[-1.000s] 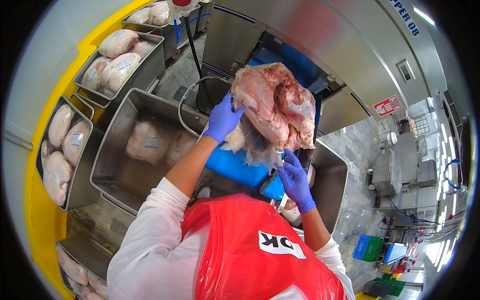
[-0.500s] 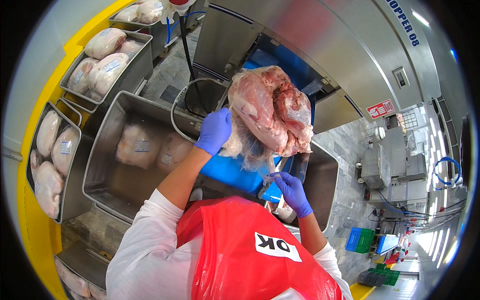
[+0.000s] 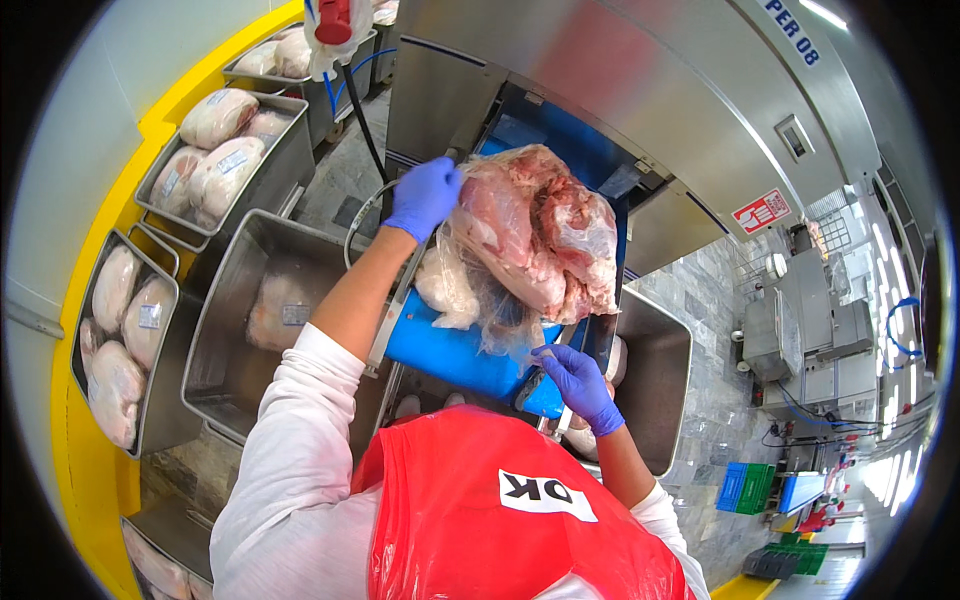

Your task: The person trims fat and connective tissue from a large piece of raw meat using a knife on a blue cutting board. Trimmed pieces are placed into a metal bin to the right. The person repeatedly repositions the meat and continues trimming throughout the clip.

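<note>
A large raw piece of reddish-pink meat (image 3: pixel 520 235) rests on a blue conveyor surface (image 3: pixel 435 345) at the opening of a steel machine, with loose clear plastic (image 3: pixel 500 320) around and below it. A pale lump (image 3: pixel 445 290) lies at its left. My gloved left hand (image 3: pixel 423 200) is closed at the meat's upper left, apparently on the clear wrap. My gloved right hand (image 3: pixel 578 385) pinches the wrap's trailing end below the meat. A red apron covers my front.
Steel bins of bagged meat (image 3: pixel 140 315) stand at left along a yellow barrier (image 3: pixel 70 470). A deep bin (image 3: pixel 215 360) sits beside the conveyor, another (image 3: pixel 660 390) at right. A red-topped hose fitting (image 3: pixel 333 22) hangs above. Green and blue crates (image 3: pixel 745 488) are farther right.
My left hand has risen from beside the meat to its upper left corner, uncovering more of the pale lump and blue surface. My right hand still grips the plastic, slightly lower than at first.
</note>
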`<action>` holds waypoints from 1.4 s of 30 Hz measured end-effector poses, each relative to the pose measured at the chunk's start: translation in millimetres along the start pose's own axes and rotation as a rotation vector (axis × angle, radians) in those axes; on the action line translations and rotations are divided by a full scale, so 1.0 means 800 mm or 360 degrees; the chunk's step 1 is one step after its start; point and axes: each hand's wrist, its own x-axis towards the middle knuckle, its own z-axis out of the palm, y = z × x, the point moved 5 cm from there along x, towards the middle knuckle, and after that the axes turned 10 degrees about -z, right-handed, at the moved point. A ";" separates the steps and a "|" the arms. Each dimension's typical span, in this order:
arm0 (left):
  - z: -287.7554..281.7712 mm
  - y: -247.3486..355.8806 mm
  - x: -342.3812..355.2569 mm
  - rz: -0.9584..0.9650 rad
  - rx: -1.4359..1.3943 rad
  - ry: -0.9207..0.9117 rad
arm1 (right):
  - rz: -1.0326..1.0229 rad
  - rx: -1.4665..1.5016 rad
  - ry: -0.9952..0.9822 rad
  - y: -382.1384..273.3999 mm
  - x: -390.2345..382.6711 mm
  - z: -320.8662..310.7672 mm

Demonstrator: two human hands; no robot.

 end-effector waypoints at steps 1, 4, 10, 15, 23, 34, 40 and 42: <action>-0.004 -0.010 0.014 0.0022 0.0080 0.0090 | 0.0000 0.0021 0.0007 0.001 0.000 -0.004; -0.012 -0.053 0.055 -0.0284 0.0322 0.0104 | 0.0022 0.0054 0.0024 0.005 -0.005 -0.016; 0.032 -0.014 0.046 0.0251 -0.0658 -0.0597 | 0.0138 0.0060 0.0084 0.026 -0.015 -0.039; 0.035 0.009 0.074 0.0193 -0.0241 -0.0530 | 0.0179 0.0151 0.0157 0.040 -0.010 -0.044; 0.070 -0.053 0.117 0.0035 0.0317 -0.0058 | 0.0176 0.0125 -0.0006 0.046 -0.020 -0.038; -0.057 0.086 -0.030 0.0296 -0.0558 0.0293 | 0.0048 -0.0285 -0.0143 0.063 -0.033 -0.019; 0.064 0.127 -0.256 0.0087 -0.0332 -0.1105 | 0.0013 0.0242 -0.0207 0.052 -0.017 -0.003; 0.120 0.110 -0.277 -0.0273 -0.0304 -0.1313 | -0.0149 0.0328 -0.0223 0.046 -0.012 0.002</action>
